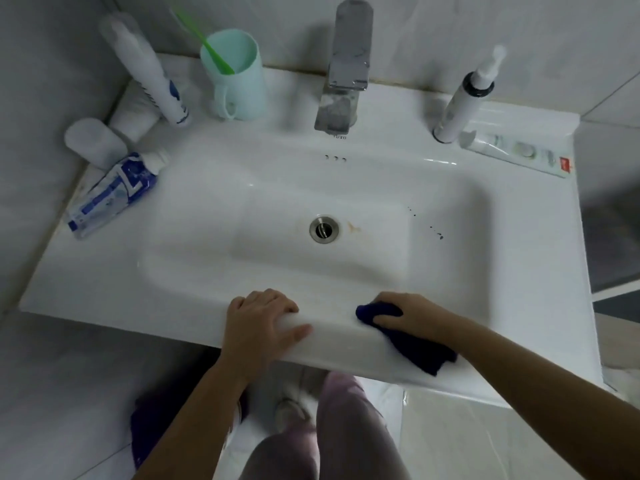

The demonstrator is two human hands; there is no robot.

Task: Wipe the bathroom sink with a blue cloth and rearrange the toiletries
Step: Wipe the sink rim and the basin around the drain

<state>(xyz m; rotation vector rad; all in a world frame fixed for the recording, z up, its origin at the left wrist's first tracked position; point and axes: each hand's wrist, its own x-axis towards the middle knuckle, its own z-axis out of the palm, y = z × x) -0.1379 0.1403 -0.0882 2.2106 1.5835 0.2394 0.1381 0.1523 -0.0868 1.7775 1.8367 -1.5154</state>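
The white sink [194,306] fills the view, with its drain [324,229] in the middle of the basin. My right hand [405,311] grips a dark blue cloth [419,348] against the sink's front rim. My left hand [263,323] rests on the front edge beside it, fingers curled over the rim. Toiletries stand around the basin: a blue toothpaste tube [110,195] lying at the left, a white bottle [145,71] leaning at the back left, a mint cup [235,74] with a green toothbrush [204,43], an electric toothbrush [464,95] and a white tube [519,154] at the back right.
A chrome faucet [343,67] stands at the back centre. A small white cup [95,142] sits at the left edge. Dark specks [436,232] and an orange stain [353,227] mark the basin. Tiled walls close in at the left and back. My legs and shoes are below.
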